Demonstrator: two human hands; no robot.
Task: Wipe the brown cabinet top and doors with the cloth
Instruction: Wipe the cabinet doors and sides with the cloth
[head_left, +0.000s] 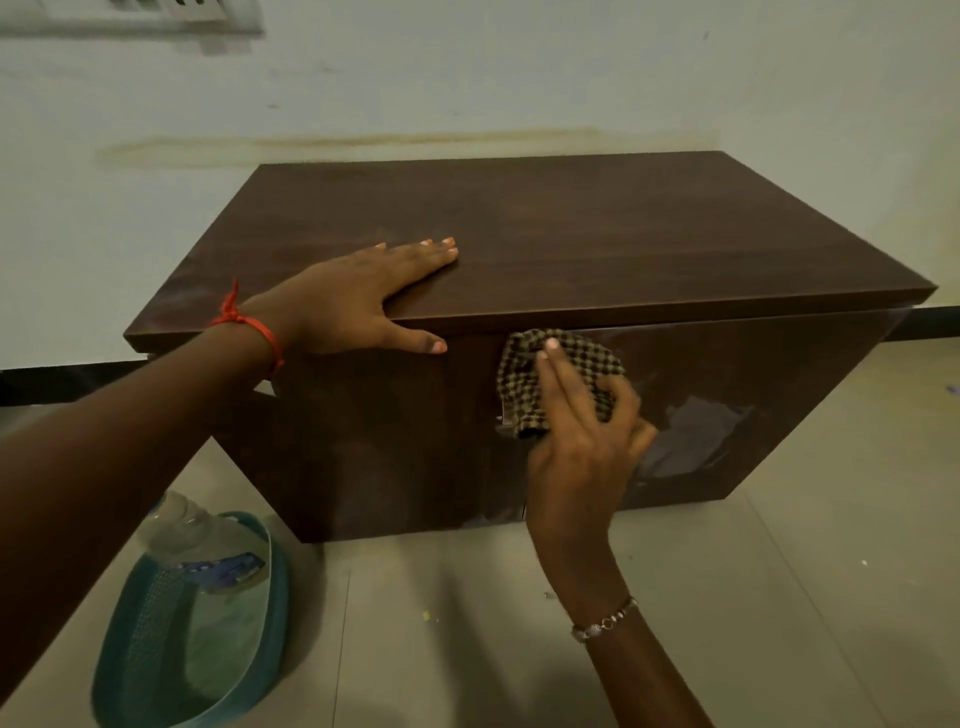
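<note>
A low brown cabinet (597, 223) stands against the pale wall, its doors (374, 441) facing me. My left hand (353, 301) lies flat on the front left part of the top, fingers spread and thumb hooked over the front edge. My right hand (576, 436) presses a crumpled brown-and-cream checked cloth (566, 358) against the upper middle of the door front, just under the top's lip. The right door shows a glossy reflection.
A teal plastic basket (156, 639) holding a clear plastic bottle (208, 535) sits on the tiled floor at the lower left, close to the cabinet's left corner. Grey floor tiles (779, 597) stretch to the right. A black skirting runs along the wall.
</note>
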